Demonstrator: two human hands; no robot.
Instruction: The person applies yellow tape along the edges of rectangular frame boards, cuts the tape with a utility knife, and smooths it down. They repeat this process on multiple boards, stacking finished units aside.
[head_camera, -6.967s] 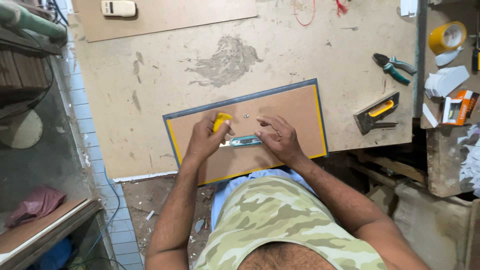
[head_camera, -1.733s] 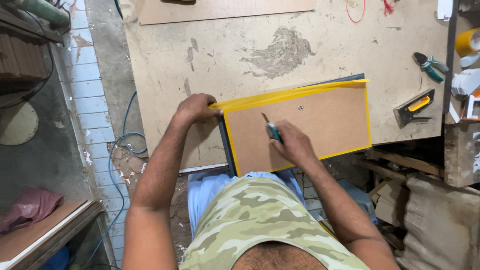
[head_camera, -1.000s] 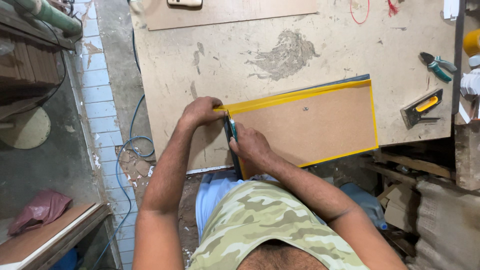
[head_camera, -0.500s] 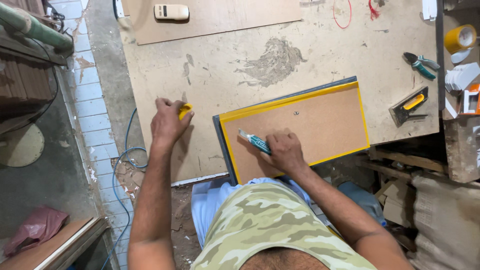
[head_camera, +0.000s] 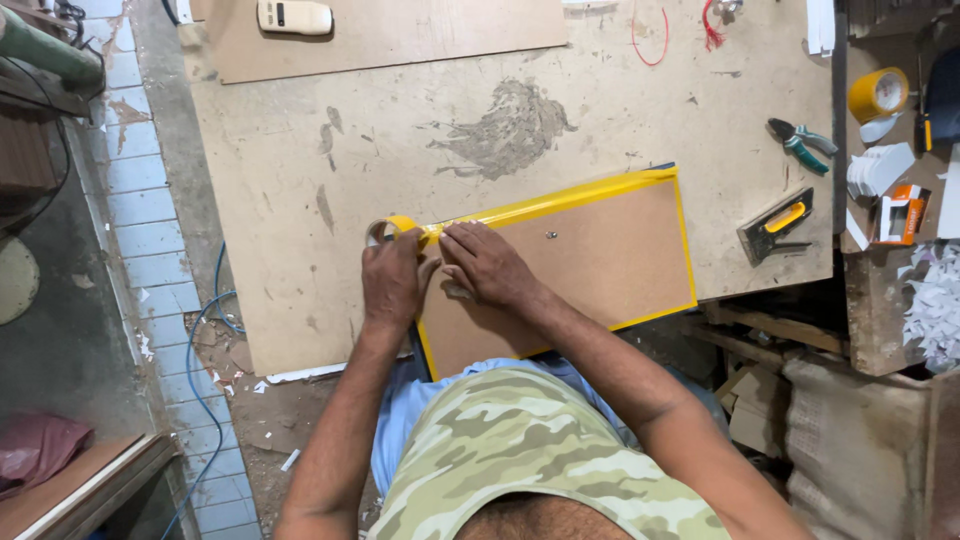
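A brown rectangular board (head_camera: 600, 260) edged with yellow tape lies on the worn work table (head_camera: 300, 200). My left hand (head_camera: 392, 282) grips a yellow tape roll (head_camera: 390, 228) at the board's far left corner. My right hand (head_camera: 484, 266) rests fingers-down on the board right beside it, pressing on the tape at that corner. A small dark screw or dot (head_camera: 550, 236) shows on the board's face. The cutter seen in my right hand earlier is hidden now.
On the table's right side lie a yellow-handled trowel-like tool (head_camera: 776, 226) and green-handled pliers (head_camera: 800, 144). A second yellow tape roll (head_camera: 876, 94) sits on a side bench with paper scraps. A pale handheld device (head_camera: 294, 16) lies on a far board. Tiled floor with a blue cable (head_camera: 210, 330) runs left.
My left hand has brought the tape roll from the bare table back to the board's left corner. My right hand has moved left to join it, and the cutter is out of sight.
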